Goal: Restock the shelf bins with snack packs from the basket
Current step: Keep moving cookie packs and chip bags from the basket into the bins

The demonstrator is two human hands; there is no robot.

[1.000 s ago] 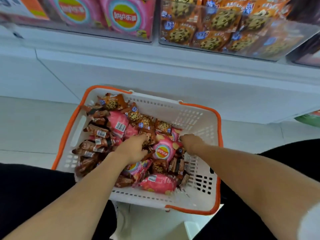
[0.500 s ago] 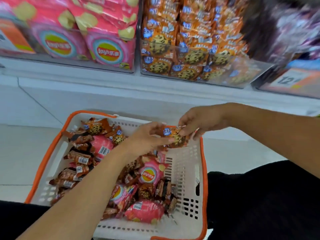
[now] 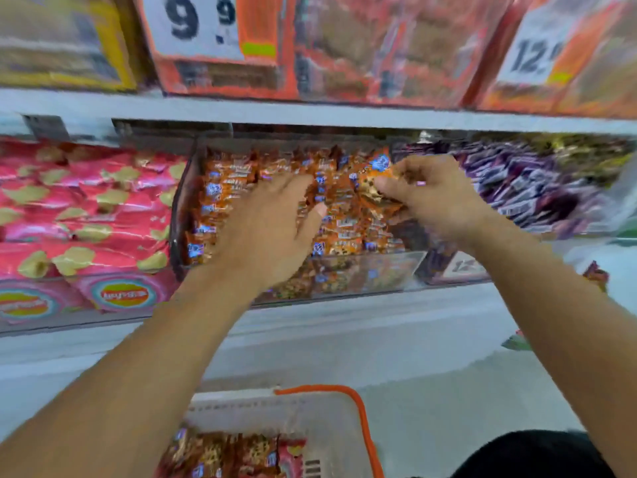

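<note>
the right hand (image 3: 436, 196) curls its thumb and fingers around an orange cookie pack (image 3: 374, 182), pinching it just above the centre of the frame, over the right end of the clear bin (image 3: 379, 270) of like cookie packs. the left hand (image 3: 269, 232) lies flat with fingers spread and fairly straight, palm down on the packs in the middle of that bin, holding nothing. half a second ago both hands met over the basket, the pack between them; now both are up at the shelf, the pack is in the right hand alone and the left has let go.

left of the bin sit pink chip bags (image 3: 86, 208), and right of it purple packs (image 3: 524, 188). in the upper part of the frame, blurred boxes stand on the shelf above, with price tags (image 3: 196, 25) reading 9.9 and 12.

the basket (image 3: 365, 426), white with an orange rim, has dropped to the bottom centre of the frame, between the forearms, more cookie packs showing in it.
</note>
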